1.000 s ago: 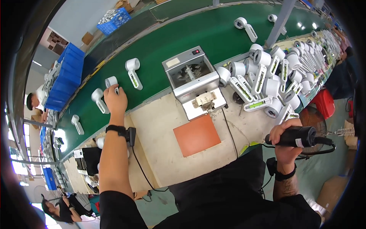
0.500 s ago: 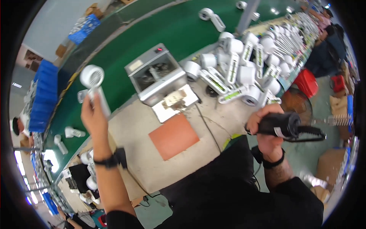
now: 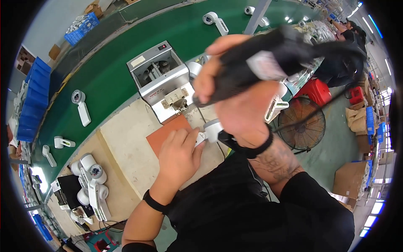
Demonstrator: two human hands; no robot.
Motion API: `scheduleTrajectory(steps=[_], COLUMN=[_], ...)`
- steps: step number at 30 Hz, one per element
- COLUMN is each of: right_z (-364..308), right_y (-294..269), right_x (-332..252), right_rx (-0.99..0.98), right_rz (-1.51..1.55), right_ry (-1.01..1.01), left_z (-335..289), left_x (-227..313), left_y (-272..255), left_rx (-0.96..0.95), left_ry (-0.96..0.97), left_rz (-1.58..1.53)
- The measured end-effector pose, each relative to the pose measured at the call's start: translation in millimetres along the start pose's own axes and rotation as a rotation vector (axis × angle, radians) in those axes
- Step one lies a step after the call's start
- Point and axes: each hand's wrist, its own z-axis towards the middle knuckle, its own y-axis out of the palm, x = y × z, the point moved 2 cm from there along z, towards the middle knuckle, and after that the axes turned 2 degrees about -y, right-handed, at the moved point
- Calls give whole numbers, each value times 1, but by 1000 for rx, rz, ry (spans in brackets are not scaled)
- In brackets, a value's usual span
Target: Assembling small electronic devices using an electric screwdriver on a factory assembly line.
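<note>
While curled, left hand (image 3: 179,156) grips fan (image 3: 212,131)

The long green belt (image 3: 107,69) runs behind the pale flat table (image 3: 126,145). The grey metal box machine (image 3: 163,84) sits at the back of the table. The flat orange square mat (image 3: 161,132) lies in front of it. The left hand (image 3: 179,155), by the mat, is around one end of a white plastic fan (image 3: 213,130). The heap of white plastic fans (image 3: 97,173) is on the table's left end.
</note>
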Motion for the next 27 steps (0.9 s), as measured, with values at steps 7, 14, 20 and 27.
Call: scheduleTrajectory(steps=[7, 14, 20, 27], right_z=[-4, -3, -2, -10], right_y=[20, 24, 27, 26], right_x=[66, 70, 76, 75], right_rx=[45, 60, 52, 22], right_rz=[50, 50, 36, 45], right_ry=[-27, -51, -37, 36], left_z=[2, 0, 0, -1], left_x=[-29, -42, -44, -44], left_y=[2, 5, 5, 6], left_rx=[127, 232, 241, 262], left_ry=[-140, -185, -194, -180], left_rz=[-30, -141, -155, -161])
